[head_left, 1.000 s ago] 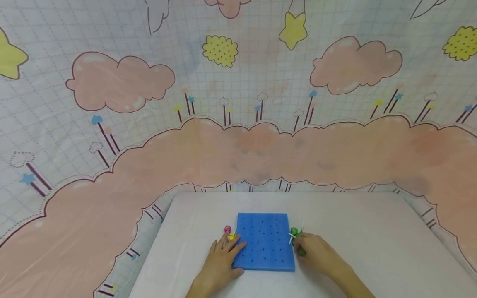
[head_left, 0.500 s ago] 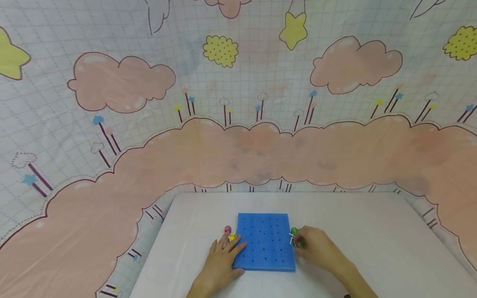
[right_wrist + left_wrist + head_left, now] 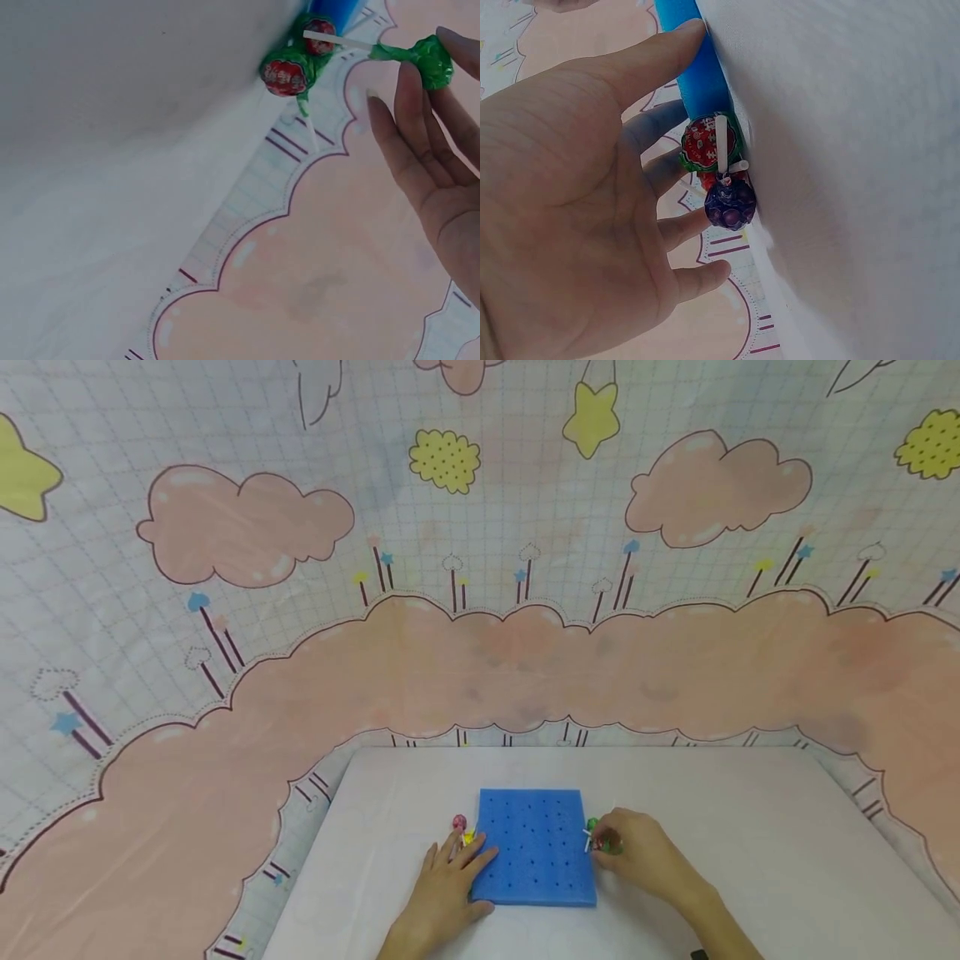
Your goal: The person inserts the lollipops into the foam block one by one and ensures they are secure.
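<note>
Pastel clouds, yellow stars and a pale grid filled the printed cloth backdrop [image 3: 450, 685], and in front of it stretched a white table [image 3: 735, 827]. On that surface lay a flat, square blue foam board [image 3: 538, 852], dotted with rows of small dark holes, none of which visibly held a stick. The left hand [image 3: 442, 881] lay across the board's left edge with fingers spread and relaxed, grasping nothing. The right hand [image 3: 637, 856], just beside the opposite edge, pinched a green-wrapped lollipop with a white stick [image 3: 435, 64] by its round head, between thumb and forefinger, its other fingers loosely extended.

That hold seemed sound: gripping the head left the stick free, and a light but firm pinch would have kept it from rolling. Turning the wrist gently, rather than tugging, looked the better way to keep the stick clear of its neighbours, while the left palm and fingers steadied the foam without denting it.

Close by the board's right side, a large red-and-green lollipop [image 3: 283, 73] and a smaller red-and-green lollipop [image 3: 320, 36] crowded together; the held stick crossed in front of the smaller one, though contact could not be told. Near the left hand were a pink lollipop [image 3: 459, 822], a yellow-wrapped lollipop [image 3: 468, 837], a red-and-green ball-shaped lollipop [image 3: 705, 144] and a dark purple lollipop [image 3: 730, 202], leaving those fingers little room.
</note>
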A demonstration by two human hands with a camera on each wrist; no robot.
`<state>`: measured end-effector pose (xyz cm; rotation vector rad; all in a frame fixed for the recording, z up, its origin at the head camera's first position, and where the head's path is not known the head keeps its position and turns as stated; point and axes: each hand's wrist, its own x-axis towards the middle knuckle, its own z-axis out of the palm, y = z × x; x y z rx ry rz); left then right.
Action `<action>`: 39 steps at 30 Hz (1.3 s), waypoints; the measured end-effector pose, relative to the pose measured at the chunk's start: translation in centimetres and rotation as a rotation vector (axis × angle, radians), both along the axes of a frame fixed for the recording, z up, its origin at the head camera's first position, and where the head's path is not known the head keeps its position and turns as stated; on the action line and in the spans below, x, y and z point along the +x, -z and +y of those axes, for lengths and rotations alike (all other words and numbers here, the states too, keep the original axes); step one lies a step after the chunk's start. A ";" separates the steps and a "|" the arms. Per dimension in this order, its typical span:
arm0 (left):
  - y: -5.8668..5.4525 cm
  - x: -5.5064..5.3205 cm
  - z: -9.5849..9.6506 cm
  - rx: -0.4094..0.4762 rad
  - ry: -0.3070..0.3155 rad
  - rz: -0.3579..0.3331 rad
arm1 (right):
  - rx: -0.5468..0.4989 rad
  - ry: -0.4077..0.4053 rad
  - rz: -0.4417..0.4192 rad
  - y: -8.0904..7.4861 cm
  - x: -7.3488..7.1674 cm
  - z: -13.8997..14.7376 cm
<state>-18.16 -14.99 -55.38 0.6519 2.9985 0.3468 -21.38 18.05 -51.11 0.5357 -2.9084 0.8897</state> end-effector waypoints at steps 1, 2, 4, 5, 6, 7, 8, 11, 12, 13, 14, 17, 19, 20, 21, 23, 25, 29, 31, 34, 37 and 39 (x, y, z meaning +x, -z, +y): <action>0.0 0.0 0.0 -0.001 -0.001 -0.001 | -0.006 -0.003 0.010 -0.1 -0.1 0.0; 0.0 0.1 0.0 0.002 -0.003 -0.003 | -0.010 -0.004 0.018 -0.2 -0.1 -0.1; 0.0 0.1 0.0 0.002 -0.005 -0.002 | -0.014 0.000 0.034 -0.3 -0.2 -0.2; -0.1 0.2 0.0 0.003 -0.007 -0.003 | -0.014 0.009 0.036 -0.5 -0.3 -0.3; -0.2 0.2 0.0 0.005 -0.008 -0.003 | -0.017 0.017 0.036 -0.6 -0.3 -0.4; -0.2 0.3 0.0 0.006 -0.008 -0.004 | -0.019 0.030 0.031 -0.8 -0.3 -0.5; -0.3 0.3 0.0 0.006 -0.008 -0.006 | -0.022 0.041 0.028 -1.0 -0.4 -0.7; -0.5 0.4 0.1 0.007 -0.010 -0.016 | -0.027 0.063 0.028 -1.5 -0.6 -1.0; -0.6 0.4 0.2 0.005 -0.011 -0.018 | -0.029 0.065 0.033 -1.6 -0.7 -1.1; -0.6 0.4 0.2 0.005 -0.012 -0.021 | -0.030 0.067 0.041 -1.7 -0.8 -1.2; -0.5 0.4 0.2 0.005 -0.014 -0.024 | -0.035 0.068 0.053 -1.8 -0.9 -1.3; -0.5 0.3 0.3 0.004 -0.017 -0.026 | -0.065 0.070 0.086 -1.9 -1.2 -1.5; -0.4 0.3 0.3 0.003 -0.020 -0.029 | -0.090 0.064 0.114 -1.8 -1.5 -1.7; -0.4 0.3 0.3 0.002 -0.020 -0.029 | -0.103 0.058 0.124 -1.8 -1.6 -1.8; -0.4 0.2 0.2 -0.001 -0.021 -0.028 | -0.115 0.054 0.131 -1.7 -1.7 -1.8; -0.4 0.2 0.2 -0.005 -0.023 -0.024 | -0.131 0.044 0.147 -1.6 -1.9 -2.0; -0.4 0.2 0.1 -0.003 -0.021 -0.015 | -0.151 0.044 0.147 -1.5 -2.0 -2.1; -0.5 0.2 0.0 0.007 -0.016 -0.005 | -0.177 0.056 0.155 -1.4 -2.2 -2.3; -0.5 0.2 -0.1 0.013 -0.015 -0.005 | -0.184 0.061 0.158 -1.3 -2.3 -2.4; -0.4 0.2 -0.1 0.018 -0.016 -0.008 | -0.186 0.072 0.164 -1.0 -2.5 -2.5; -0.3 0.2 -0.1 0.017 -0.015 -0.010 | -0.194 0.083 0.172 -0.6 -2.8 -2.7; -0.2 0.2 -0.1 0.016 -0.013 -0.011 | -0.201 0.087 0.183 -0.2 -3.0 -2.8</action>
